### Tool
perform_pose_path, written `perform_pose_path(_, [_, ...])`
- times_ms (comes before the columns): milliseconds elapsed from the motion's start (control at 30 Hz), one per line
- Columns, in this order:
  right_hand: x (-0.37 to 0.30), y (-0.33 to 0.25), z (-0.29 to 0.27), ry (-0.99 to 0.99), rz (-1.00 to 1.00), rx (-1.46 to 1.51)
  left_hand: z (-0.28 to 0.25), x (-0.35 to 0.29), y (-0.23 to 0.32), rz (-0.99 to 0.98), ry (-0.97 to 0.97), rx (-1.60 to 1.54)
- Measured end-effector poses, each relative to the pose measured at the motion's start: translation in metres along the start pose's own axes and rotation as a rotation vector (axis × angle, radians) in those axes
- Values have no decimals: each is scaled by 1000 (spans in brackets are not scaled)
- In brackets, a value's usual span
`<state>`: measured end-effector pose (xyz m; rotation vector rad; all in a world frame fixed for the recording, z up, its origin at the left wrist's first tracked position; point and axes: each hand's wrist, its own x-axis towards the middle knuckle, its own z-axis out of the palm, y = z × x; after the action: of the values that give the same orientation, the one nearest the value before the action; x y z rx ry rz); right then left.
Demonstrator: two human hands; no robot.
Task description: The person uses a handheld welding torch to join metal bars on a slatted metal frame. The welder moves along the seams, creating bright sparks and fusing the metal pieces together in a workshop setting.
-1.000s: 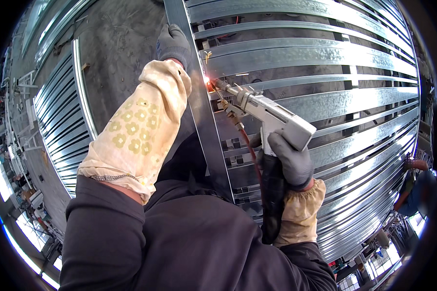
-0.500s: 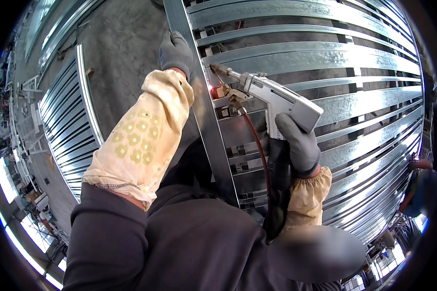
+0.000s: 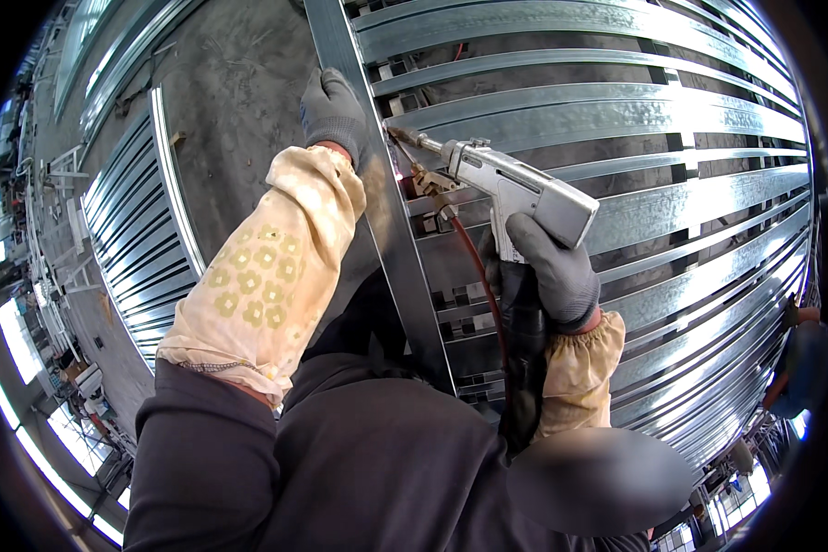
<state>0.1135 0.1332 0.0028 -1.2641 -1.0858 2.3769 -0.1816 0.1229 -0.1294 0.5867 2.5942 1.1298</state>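
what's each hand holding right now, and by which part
The right hand grips a grey pistol-shaped welding gun by its handle, below the body. The left hand rests on the long steel rail near its top, holding no tool.

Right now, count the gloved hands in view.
2. The left hand rests on the upright steel post near the top. The right hand grips the handle of the welding gun at centre right. Other people's hands may be hidden at the rim.
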Motion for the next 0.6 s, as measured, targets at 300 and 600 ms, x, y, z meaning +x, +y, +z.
perform_pose_path(300, [1, 3, 0, -6, -72, -52, -3, -2, 6, -33, -20, -13])
perform_pose_path(600, [-2, 0, 1, -25, -8, -43, -5, -7, 10, -15, 12, 10])
